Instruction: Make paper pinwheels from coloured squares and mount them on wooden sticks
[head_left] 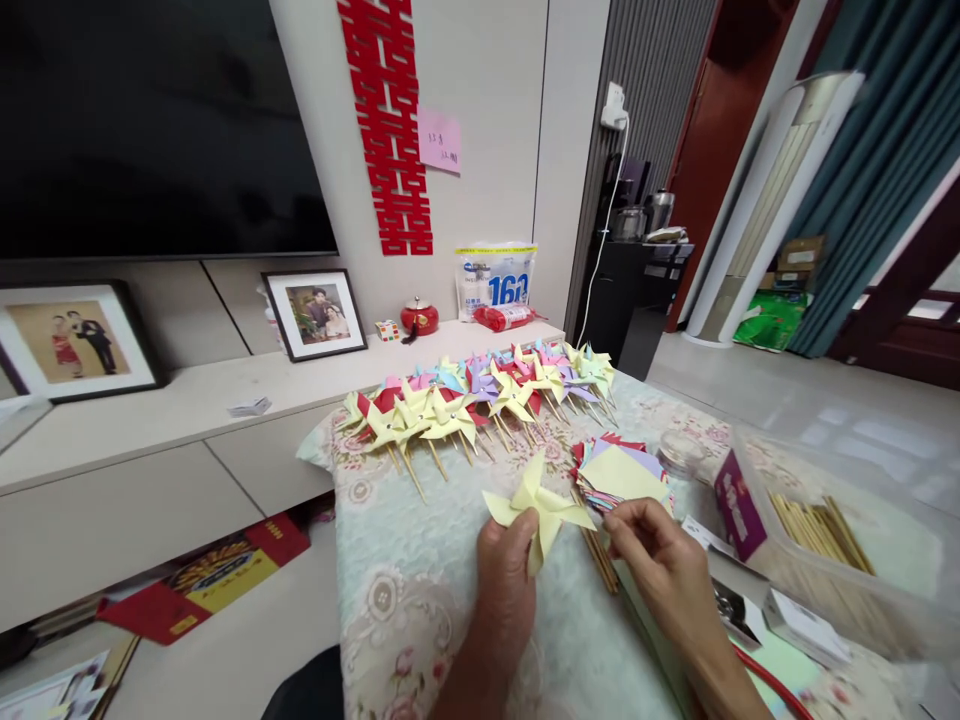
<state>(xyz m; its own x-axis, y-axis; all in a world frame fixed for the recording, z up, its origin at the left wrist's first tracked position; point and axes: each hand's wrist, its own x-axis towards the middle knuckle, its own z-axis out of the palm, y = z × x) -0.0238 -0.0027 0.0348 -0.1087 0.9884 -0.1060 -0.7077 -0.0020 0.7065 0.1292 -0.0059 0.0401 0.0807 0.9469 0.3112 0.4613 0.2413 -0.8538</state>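
Note:
My left hand [506, 580] is closed round a pale yellow paper pinwheel [538, 502] and holds it above the table. My right hand [660, 565] sits just to the right of it, fingers pinched together at the pinwheel's edge near the end of a wooden stick [600, 560]. Beside my right hand lies a stack of coloured paper squares [622, 470]. Beyond both hands a row of several finished pinwheels on sticks [480, 395] lies across the far end of the table.
The table carries a floral cloth [405, 590]. A clear plastic box of wooden sticks [817, 530] stands at the right, with a small purple box [733, 505] and a round clear lid [679, 450] near it. A low TV shelf [187, 410] with framed photos runs along the left.

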